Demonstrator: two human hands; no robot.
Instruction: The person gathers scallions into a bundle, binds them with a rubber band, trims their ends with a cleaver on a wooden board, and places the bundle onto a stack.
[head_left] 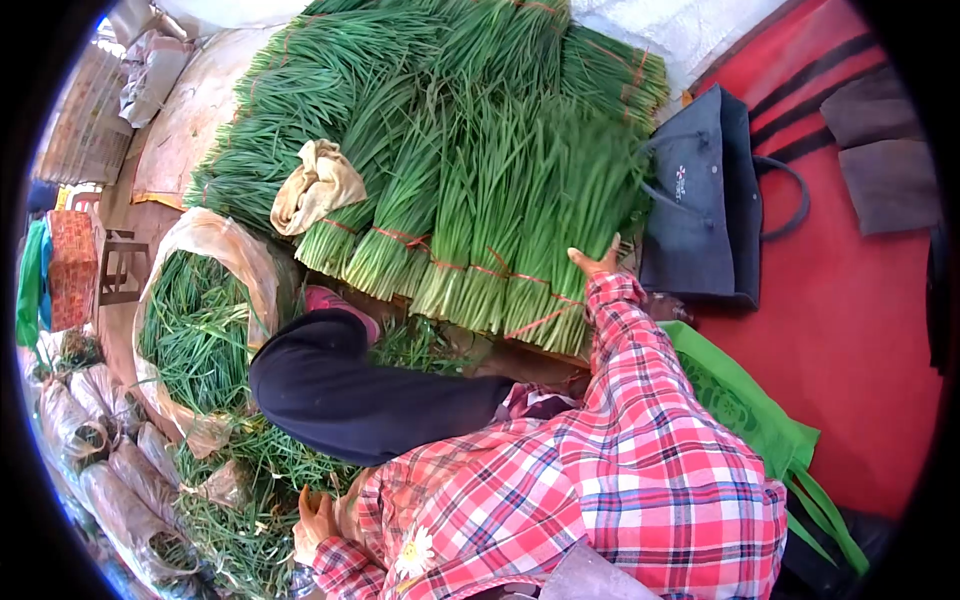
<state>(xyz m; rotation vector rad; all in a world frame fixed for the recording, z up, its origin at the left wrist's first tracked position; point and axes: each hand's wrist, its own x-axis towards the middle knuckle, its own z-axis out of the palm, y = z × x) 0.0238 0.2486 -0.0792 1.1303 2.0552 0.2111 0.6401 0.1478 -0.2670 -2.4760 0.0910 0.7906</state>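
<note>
Bundles of green chives (pixel 480 190), tied with red bands, lie side by side in front of me. My right hand (pixel 598 262) is at the right side of the nearest row, thumb and fingers spread, against the rightmost bundle (pixel 585 200), whose leaf tips are blurred. Low on the left, my left hand (pixel 315 525) is beside loose green trimmings (pixel 240 520), its visible fingers apart and nothing seen in them. A crumpled beige cloth (pixel 320 187) rests on top of the bundles.
An open sack (pixel 265 270) of loose greens stands left of my bent leg. Plastic-wrapped bundles (pixel 130 500) lie farther left, near a small stool (pixel 122 265). On the right are a dark tote bag (pixel 700 240), a green bag (pixel 740 410) and a red cloth (pixel 850 330).
</note>
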